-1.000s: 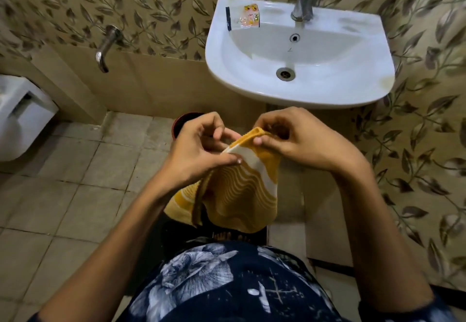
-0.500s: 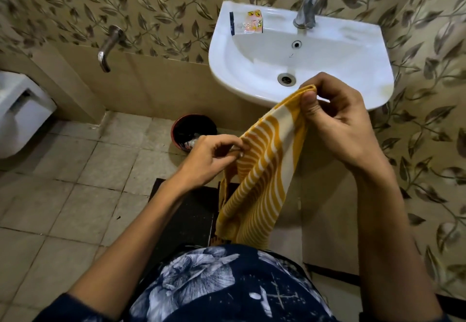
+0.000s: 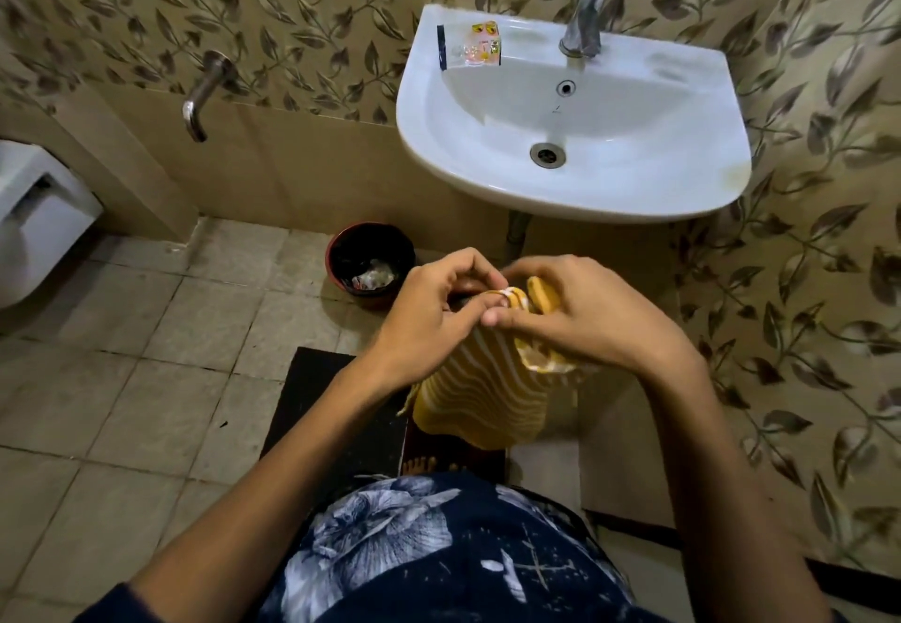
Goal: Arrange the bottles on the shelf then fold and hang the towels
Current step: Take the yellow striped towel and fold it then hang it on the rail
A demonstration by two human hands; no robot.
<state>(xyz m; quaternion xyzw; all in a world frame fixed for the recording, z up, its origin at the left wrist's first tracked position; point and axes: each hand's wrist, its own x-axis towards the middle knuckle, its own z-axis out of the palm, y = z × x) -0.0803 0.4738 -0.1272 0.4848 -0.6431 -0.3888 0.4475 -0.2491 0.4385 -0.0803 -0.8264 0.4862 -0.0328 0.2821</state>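
Currently the towel (image 3: 482, 393) is hanging in front of the person, below the sink (image 3: 575, 193). Both hands, left (image 3: 429, 310) and right (image 3: 580, 315), are pinching its top corners together. Loosening either pinch risks undoing the fold.

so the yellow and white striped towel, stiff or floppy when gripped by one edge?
Likely floppy: the yellow and white striped towel sags below where the left hand and right hand pinch its top. Probably light, since fingertips alone hold it. Cloth looks grippy, not slippery.

Home bathroom, white washbasin (image 3: 575, 135), toilet (image 3: 34, 218), tiled floor (image 3: 122, 378)
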